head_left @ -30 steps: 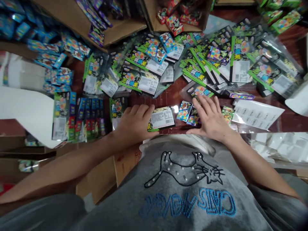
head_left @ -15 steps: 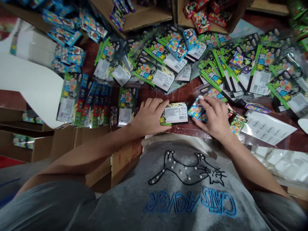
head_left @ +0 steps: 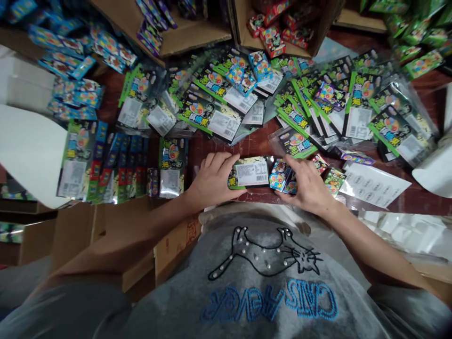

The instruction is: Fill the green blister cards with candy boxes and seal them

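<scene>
In front of me lies a printed plastic candy bag point(head_left: 251, 172), label side up, its clear end pointing right. My left hand point(head_left: 215, 178) is closed around the bag's left end, fingers along the far edge and thumb along the near one. My right hand point(head_left: 308, 186) grips a small blue candy box point(head_left: 279, 174) with a purple candy box point(head_left: 291, 183) beside it, at the clear end of the bag. Whether the blue box's edge is inside the bag, I cannot tell. A red box point(head_left: 319, 164) and a green box point(head_left: 334, 181) lie just right of that hand.
Flat printed bags point(head_left: 226, 110) overlap across the table's back. Filled bags point(head_left: 116, 165) stand in a row at left, near heaped blue boxes point(head_left: 79, 94). Cardboard cartons point(head_left: 197, 33) hold purple and red boxes. A sticker sheet point(head_left: 376, 186) lies at right.
The blue and purple boxes in my right hand have come closer to the bag and now meet its clear end. The view has shifted somewhat; my left hand keeps its hold.
</scene>
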Available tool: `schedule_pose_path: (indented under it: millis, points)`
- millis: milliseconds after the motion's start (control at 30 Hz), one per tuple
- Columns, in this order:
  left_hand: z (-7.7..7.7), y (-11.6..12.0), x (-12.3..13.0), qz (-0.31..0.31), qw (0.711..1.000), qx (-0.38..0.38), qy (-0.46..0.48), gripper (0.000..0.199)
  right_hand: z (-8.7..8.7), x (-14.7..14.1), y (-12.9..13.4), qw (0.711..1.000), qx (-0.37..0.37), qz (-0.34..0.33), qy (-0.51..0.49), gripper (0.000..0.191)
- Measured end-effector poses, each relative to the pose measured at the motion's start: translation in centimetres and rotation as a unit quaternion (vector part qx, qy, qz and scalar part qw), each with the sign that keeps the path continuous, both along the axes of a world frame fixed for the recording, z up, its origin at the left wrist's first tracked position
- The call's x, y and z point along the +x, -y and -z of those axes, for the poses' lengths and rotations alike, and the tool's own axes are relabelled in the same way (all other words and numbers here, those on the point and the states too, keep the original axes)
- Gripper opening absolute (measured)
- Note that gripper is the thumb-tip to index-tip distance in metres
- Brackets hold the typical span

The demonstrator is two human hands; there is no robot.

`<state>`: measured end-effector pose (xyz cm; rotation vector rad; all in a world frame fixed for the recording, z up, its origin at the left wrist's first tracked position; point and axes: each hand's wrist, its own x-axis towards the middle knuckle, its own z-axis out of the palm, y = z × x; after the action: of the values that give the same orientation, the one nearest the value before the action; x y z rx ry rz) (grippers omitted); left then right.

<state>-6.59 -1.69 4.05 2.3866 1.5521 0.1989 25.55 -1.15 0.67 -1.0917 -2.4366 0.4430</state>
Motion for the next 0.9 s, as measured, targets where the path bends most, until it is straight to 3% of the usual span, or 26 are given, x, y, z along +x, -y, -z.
schedule_pose_path:
  millis: [133,233,367,433,567,900]
  points:
    - [0.7,-0.2,-0.2,0.056,0.998,-0.035,0.010,0.097,0.5,-0.4,-0.4,0.994,-0.029,-0.106,0.010,0.102]
    - [1.5,-0.5,-0.3,0.090,0.993,-0.074,0.012,0.109,0.4,-0.4,-1.1,0.989,-0.042,-0.141,0.003,0.110]
    - [2.0,-0.6,-0.5,0.071,0.994,-0.079,-0.014,0.116,-1.0,1.6,-1.8,0.995,-0.030,-0.077,0.053,0.130]
    - [2.0,-0.7,-0.3,0.064,0.995,-0.078,-0.015,0.115,-1.4,2.7,-2.0,0.994,-0.031,-0.058,0.082,0.123]
    - [2.1,-0.7,0.6,0.068,0.994,-0.084,0.009,0.109,-1.1,2.6,-2.3,0.992,-0.057,-0.084,0.068,0.100]
    - [2.4,0.0,2.2,0.028,0.997,-0.060,0.030,0.098,-0.6,1.1,-2.1,0.996,-0.043,-0.079,0.018,0.102]
